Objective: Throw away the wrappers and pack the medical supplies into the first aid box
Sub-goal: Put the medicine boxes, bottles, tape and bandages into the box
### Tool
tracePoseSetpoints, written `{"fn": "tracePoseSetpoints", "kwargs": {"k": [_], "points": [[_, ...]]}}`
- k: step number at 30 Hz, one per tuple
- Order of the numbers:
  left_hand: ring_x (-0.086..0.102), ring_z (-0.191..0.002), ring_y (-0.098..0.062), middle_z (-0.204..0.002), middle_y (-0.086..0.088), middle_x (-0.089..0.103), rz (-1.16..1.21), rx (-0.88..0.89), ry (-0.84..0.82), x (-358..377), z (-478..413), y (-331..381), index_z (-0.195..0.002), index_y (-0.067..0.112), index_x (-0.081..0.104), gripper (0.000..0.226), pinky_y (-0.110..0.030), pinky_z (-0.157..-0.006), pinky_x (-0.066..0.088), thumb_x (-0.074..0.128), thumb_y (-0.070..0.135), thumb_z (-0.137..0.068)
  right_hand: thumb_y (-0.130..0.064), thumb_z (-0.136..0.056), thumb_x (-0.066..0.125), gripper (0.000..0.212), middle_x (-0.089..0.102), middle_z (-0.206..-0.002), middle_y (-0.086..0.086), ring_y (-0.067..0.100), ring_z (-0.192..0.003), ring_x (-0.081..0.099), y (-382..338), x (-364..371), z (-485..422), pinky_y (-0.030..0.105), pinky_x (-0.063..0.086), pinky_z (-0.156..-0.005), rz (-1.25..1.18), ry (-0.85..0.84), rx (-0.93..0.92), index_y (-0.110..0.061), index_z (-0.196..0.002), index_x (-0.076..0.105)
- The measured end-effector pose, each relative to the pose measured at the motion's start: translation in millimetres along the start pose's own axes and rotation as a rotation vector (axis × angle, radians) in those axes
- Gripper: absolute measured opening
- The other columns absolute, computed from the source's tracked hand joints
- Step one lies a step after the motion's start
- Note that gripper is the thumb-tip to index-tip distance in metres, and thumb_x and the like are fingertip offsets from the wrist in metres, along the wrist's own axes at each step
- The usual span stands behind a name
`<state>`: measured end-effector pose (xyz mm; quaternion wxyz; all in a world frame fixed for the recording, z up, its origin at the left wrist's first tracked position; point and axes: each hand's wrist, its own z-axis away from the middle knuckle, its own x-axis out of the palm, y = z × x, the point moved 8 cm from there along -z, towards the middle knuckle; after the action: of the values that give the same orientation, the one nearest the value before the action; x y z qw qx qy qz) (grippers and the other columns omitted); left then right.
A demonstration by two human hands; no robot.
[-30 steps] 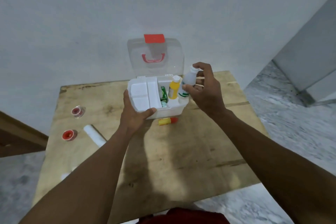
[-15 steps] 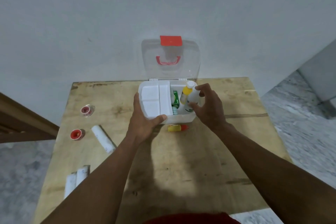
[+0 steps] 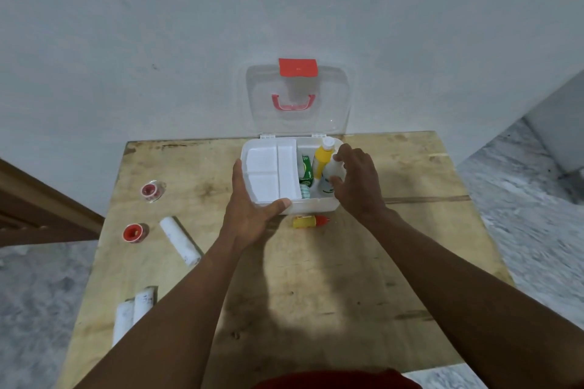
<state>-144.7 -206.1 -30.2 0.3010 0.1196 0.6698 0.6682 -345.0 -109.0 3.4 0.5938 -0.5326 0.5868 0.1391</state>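
Right hand (image 3: 357, 181) pinches upright white plastic bottle (image 3: 327, 186) in 3 o'clock compartment of white plastic first aid box (image 3: 309, 207). Left hand (image 3: 249, 208) grips 7 o'clock corner. Bottle axis vertical: lower straight down.

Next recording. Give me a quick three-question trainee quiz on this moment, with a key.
1. True or false: the left hand grips the first aid box at its near-left corner.
2. What does the right hand hold inside the box? A. scissors B. white bottle C. thermometer
3. How many white rolls lie on the table outside the box?
Key: 1 true; 2 B; 3 three.
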Motion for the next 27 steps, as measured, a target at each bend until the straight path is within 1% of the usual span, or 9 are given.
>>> {"fn": "tracePoseSetpoints", "kwargs": {"k": [5, 11, 15, 17, 19, 21, 23, 25, 27], "points": [[0.05, -0.115, -0.005, -0.128, 0.015, 0.049, -0.01, 0.007, 0.004, 0, 0, 1, -0.142, 0.033, 0.023, 0.099, -0.016, -0.076, 0.047, 0.082, 0.04, -0.064, 0.004, -0.072, 0.075, 0.06, 0.059, -0.107, 0.013, 0.03, -0.094, 0.053, -3, -1, 2, 0.035, 0.045, -0.075, -0.036, 0.001, -0.003, -0.021, -0.113, 0.039], [0.049, -0.117, -0.002, -0.127, 0.018, 0.048, -0.014, 0.004, 0.002, 0, -2, -2, -0.142, 0.034, 0.023, 0.099, -0.023, -0.082, 0.05, 0.084, 0.04, -0.064, -0.002, -0.074, 0.075, 0.053, 0.059, -0.115, 0.015, 0.032, -0.102, 0.054, -1, -1, 2, 0.031, 0.042, -0.082, -0.02, -0.028, -0.007, -0.008, -0.122, 0.053], [0.049, -0.117, -0.002, -0.127, 0.018, 0.048, -0.021, 0.003, 0.001, 1, -3, -3, -0.142, 0.034, 0.023, 0.1, -0.028, -0.086, 0.052, 0.084, 0.04, -0.063, -0.004, -0.075, 0.077, 0.052, 0.059, -0.116, 0.016, 0.032, -0.103, 0.055, -3, -3, 4, 0.038, 0.05, -0.085, -0.042, -0.007, -0.008, -0.006, -0.121, 0.054], [0.048, -0.117, 0.0, -0.127, 0.019, 0.047, -0.023, 0.009, 0.001, 0, -4, -1, -0.142, 0.033, 0.023, 0.1, -0.026, -0.085, 0.051, 0.084, 0.039, -0.063, -0.005, -0.074, 0.077, 0.052, 0.059, -0.115, 0.015, 0.032, -0.102, 0.055, -5, -8, 7, 0.042, 0.052, -0.086, -0.044, 0.032, -0.023, -0.005, -0.12, 0.055], [0.049, -0.117, -0.002, -0.127, 0.018, 0.048, -0.017, 0.006, 0.0, 0, -4, -1, -0.142, 0.033, 0.023, 0.1, -0.03, -0.087, 0.052, 0.085, 0.037, -0.063, -0.002, -0.073, 0.076, 0.048, 0.061, -0.112, 0.015, 0.032, -0.099, 0.056, -9, -18, 13, 0.041, 0.051, -0.086, -0.037, 0.111, -0.052, -0.002, -0.116, 0.056], [0.05, -0.115, -0.005, -0.127, 0.016, 0.049, -0.01, 0.004, -0.002, -1, -4, -1, -0.142, 0.033, 0.023, 0.099, -0.031, -0.088, 0.052, 0.087, 0.03, -0.066, 0.001, -0.074, 0.073, 0.041, 0.062, -0.108, 0.013, 0.03, -0.095, 0.058, -13, -32, 22, 0.037, 0.05, -0.083, -0.053, 0.193, -0.054, -0.001, -0.112, 0.059], [0.05, -0.113, -0.01, -0.127, 0.014, 0.048, -0.014, 0.004, 0.001, -1, -3, 1, -0.142, 0.03, 0.023, 0.097, -0.025, -0.085, 0.049, 0.087, 0.022, -0.07, 0.001, -0.076, 0.071, 0.032, 0.063, -0.1, 0.01, 0.025, -0.087, 0.059, -17, -40, 35, 0.031, 0.049, -0.075, -0.074, 0.228, -0.052, -0.003, -0.106, 0.061], [0.048, -0.114, -0.011, -0.128, 0.012, 0.046, -0.019, 0.009, 0.006, -1, -3, 3, -0.143, 0.029, 0.022, 0.096, -0.025, -0.086, 0.047, 0.085, 0.02, -0.072, 0.0, -0.077, 0.07, 0.025, 0.063, -0.091, 0.007, 0.019, -0.077, 0.058, -22, -39, 52, 0.027, 0.049, -0.067, -0.085, 0.209, -0.078, -0.006, -0.1, 0.062], [0.046, -0.116, -0.012, -0.13, 0.011, 0.045, -0.03, 0.017, 0.007, -1, -2, 5, -0.145, 0.028, 0.02, 0.098, -0.03, -0.09, 0.045, 0.085, 0.021, -0.071, -0.005, -0.079, 0.071, 0.021, 0.063, -0.088, 0.004, 0.013, -0.075, 0.055, -23, -26, 69, 0.03, 0.053, -0.064, -0.069, 0.115, -0.074, -0.009, -0.097, 0.062]]}}
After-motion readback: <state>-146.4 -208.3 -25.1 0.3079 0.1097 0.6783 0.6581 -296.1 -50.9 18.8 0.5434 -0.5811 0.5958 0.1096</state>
